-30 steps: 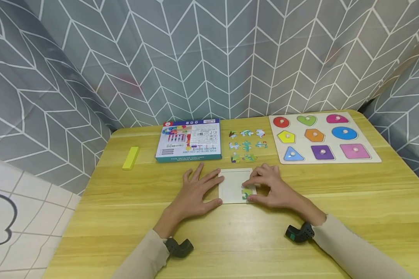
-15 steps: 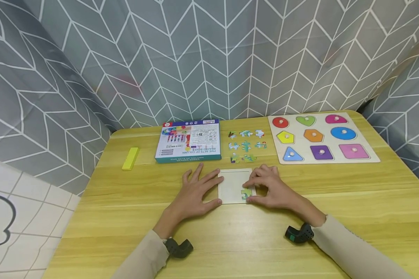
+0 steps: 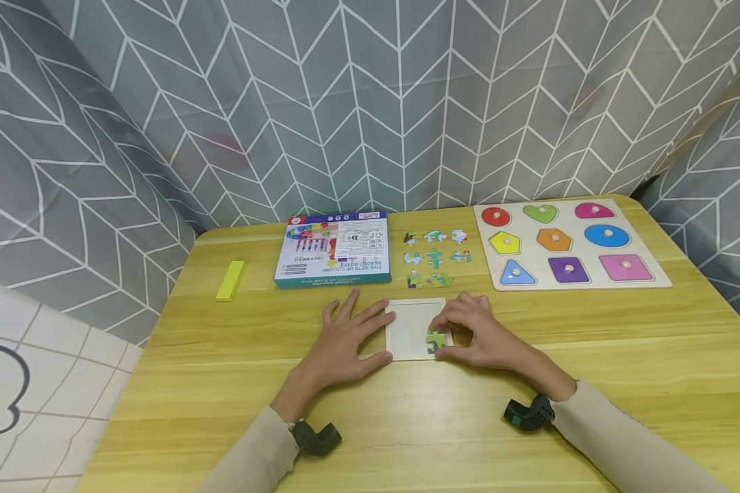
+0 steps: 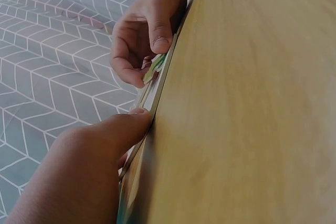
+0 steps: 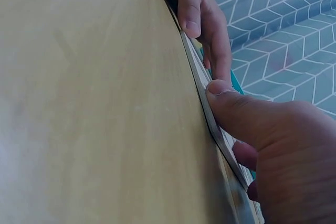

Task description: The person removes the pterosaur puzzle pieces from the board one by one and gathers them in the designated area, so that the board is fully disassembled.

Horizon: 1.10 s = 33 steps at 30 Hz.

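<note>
In the head view a shallow white puzzle tray lies on the wooden table in front of me. My left hand rests at its left edge with fingers spread; fingertips and thumb touch the rim. At the tray's lower right corner my right hand pinches a green jigsaw piece between thumb and fingers. The left wrist view shows this jigsaw piece tilted, held at the tray's rim. Behind the tray several loose jigsaw pieces lie in rows. From the right wrist view the piece is hidden.
A bead-set box lies behind my left hand. Farther left is a yellow bar. A pegged shape board with coloured shapes lies at the back right. A grey patterned curtain hangs along the table's far edge.
The green jigsaw piece has shifted and tilted slightly in my right fingers, which have moved only a little. My left hand stays at the tray's edge.
</note>
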{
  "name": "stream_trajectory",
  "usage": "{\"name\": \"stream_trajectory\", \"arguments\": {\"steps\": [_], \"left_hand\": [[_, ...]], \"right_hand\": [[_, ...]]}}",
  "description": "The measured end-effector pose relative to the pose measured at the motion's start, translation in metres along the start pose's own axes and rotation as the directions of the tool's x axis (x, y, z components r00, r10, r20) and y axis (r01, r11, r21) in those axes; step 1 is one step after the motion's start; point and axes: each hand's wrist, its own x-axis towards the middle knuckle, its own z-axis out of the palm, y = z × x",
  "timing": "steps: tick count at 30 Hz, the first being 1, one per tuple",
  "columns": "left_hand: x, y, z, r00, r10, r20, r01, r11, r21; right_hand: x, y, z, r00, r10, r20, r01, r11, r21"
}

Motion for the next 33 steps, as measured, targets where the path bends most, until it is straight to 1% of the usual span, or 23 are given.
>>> {"name": "stream_trajectory", "arguments": {"steps": [12, 21, 25, 30, 33], "left_hand": [[-0.0005, 0.0012, -0.001, 1.0, -0.003, 0.001, 0.003, 1.0, 0.006], [-0.0005, 0.0011, -0.0008, 1.0, -0.005, 0.002, 0.005, 1.0, 0.001], [-0.0006, 0.001, -0.0005, 1.0, -0.005, 0.0, 0.005, 1.0, -0.002], [-0.0009, 0.0013, -0.001, 1.0, -0.004, -0.001, 0.004, 1.0, -0.004], [-0.0009, 0.0012, -0.001, 1.0, -0.003, 0.0, 0.003, 1.0, -0.006]], "right_hand": [[0.0, -0.0025, -0.0013, 1.0, 0.009, 0.009, -0.009, 1.0, 0.03], [0.001, -0.0014, -0.0031, 0.999, -0.046, 0.008, 0.046, 0.999, 0.007], [0.0012, -0.0007, -0.0032, 0.999, -0.04, 0.001, 0.04, 0.999, 0.024], [0.0013, 0.0012, -0.0051, 0.999, -0.01, -0.047, 0.013, 0.999, 0.045], [0.0022, 0.0049, -0.0082, 0.995, -0.007, -0.097, 0.009, 1.0, 0.024]]}}
